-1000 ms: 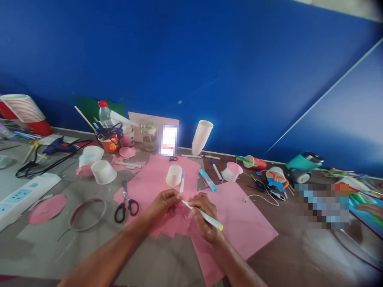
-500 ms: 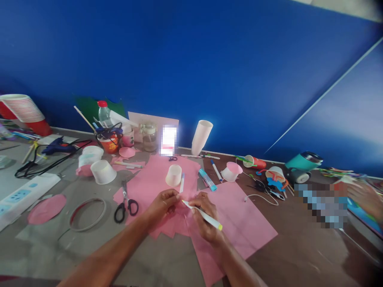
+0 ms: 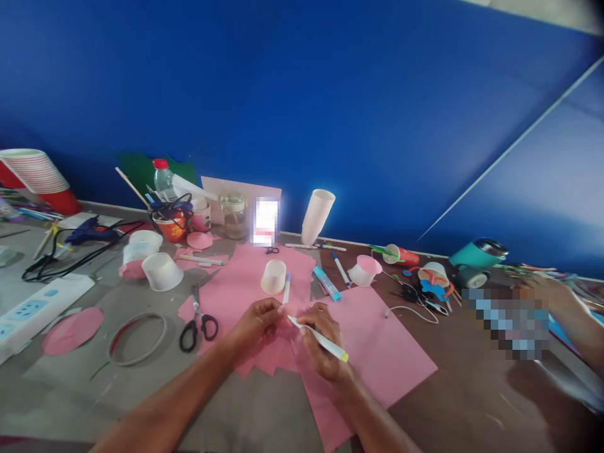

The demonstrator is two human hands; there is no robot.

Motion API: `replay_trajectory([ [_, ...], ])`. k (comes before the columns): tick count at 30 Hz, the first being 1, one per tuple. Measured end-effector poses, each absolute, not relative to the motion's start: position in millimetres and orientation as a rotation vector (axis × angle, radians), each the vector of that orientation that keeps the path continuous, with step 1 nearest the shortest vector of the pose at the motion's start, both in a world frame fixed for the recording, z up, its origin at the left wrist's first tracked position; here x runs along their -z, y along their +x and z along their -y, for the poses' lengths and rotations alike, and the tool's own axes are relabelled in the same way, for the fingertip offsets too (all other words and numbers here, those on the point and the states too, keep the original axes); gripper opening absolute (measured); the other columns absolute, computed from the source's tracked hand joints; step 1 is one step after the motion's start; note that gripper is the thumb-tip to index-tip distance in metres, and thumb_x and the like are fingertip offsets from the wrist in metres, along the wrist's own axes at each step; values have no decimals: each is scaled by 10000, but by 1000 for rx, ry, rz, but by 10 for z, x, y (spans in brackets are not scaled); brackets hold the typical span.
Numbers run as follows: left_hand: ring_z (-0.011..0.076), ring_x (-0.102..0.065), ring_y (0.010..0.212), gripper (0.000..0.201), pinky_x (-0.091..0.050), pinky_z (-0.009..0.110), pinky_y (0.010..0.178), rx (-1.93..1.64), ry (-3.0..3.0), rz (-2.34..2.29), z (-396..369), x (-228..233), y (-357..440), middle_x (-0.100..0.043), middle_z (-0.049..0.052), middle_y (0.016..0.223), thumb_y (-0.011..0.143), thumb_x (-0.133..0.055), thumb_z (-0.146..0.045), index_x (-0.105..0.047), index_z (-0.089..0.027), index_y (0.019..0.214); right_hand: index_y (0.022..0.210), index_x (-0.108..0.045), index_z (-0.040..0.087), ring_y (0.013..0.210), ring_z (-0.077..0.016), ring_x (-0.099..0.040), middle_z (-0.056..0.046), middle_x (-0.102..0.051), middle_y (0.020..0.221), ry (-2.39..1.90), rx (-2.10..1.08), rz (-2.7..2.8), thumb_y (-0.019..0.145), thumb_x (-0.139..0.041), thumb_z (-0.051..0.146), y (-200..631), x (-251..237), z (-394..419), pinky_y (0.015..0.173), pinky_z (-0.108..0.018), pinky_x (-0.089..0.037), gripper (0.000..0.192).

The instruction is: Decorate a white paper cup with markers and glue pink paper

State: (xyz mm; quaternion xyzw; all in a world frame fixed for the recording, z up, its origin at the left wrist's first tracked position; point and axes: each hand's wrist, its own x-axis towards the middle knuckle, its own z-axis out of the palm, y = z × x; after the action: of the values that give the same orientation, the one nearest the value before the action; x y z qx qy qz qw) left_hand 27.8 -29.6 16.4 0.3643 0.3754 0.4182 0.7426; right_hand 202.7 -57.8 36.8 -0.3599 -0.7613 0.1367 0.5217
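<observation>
Far left, a stack of red cups (image 3: 40, 176) lies tipped against the blue wall, and a white power strip (image 3: 35, 308) sits at the table's edge. Next along, a pink disc (image 3: 73, 330) and a wire ring (image 3: 138, 338) lie flat on the grey top, with an upturned white cup (image 3: 162, 272) behind them. Black scissors (image 3: 198, 321) rest just beside the pink sheets, blades pointing away.

Now the middle. The left hand (image 3: 257, 324) is pinched shut on a small pink piece (image 3: 289, 313), thumb and fingertips pressing it down onto the pink paper (image 3: 377, 352) spread beneath. The right hand (image 3: 321, 343) is closed round a white marker (image 3: 321, 338) with a yellow-green end, the tip touching the piece right by the left fingertips. A small cup (image 3: 274, 277) stands upside down just behind both hands, a pen (image 3: 285, 288) lying beside it.

That pink piece looks thin, light and floppy; it would crease or tear easily, so I'd judge it best pinned flat near the marker tip, as the left hand has it. The marker is stiff and light, gripped low on the barrel.

On to the right: a glue stick (image 3: 327, 283), a pink-lined cup (image 3: 365, 270) on its side, and a teal tumbler (image 3: 476, 261). At the far right edge, another person's hand (image 3: 550, 292) reaches over the table, blurred.
</observation>
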Motion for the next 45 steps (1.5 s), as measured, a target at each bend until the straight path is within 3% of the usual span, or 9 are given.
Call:
replay_trajectory([
  [8, 42, -353, 430, 338, -252, 187, 446, -921, 845, -820, 272, -106, 255, -426, -74, 497, 751, -766, -419, -565, -158, 681, 839, -581, 233, 566, -169, -534, 26, -596, 593, -864, -315, 1792, 860, -478, 147, 2056, -384, 567, 697, -358, -425, 135],
  [26, 51, -359, 452, 347, -261, 192, 463, -925, 865, -832, 278, -132, 265, -428, -69, 513, 723, -778, -427, -561, -161, 673, 891, -584, 230, 596, -175, -585, 4, -653, 668, -821, -328, 1837, 860, -481, 175, 2032, -358, 573, 727, -379, -446, 121],
  [39, 46, -351, 444, 360, -253, 186, 456, -914, 829, -846, 294, -157, 260, -475, -55, 525, 741, -770, -437, -546, -162, 680, 838, -579, 233, 595, -173, -532, 34, -557, 556, -865, -333, 1788, 871, -475, 166, 2075, -373, 565, 697, -354, -437, 128],
  [45, 46, -332, 431, 385, -236, 191, 444, -922, 820, -848, 288, -176, 278, -444, -68, 499, 694, -801, -440, -534, -166, 657, 861, -587, 234, 576, -173, -553, 8, -621, 632, -849, -340, 1802, 871, -475, 195, 2055, -353, 567, 694, -373, -449, 118],
])
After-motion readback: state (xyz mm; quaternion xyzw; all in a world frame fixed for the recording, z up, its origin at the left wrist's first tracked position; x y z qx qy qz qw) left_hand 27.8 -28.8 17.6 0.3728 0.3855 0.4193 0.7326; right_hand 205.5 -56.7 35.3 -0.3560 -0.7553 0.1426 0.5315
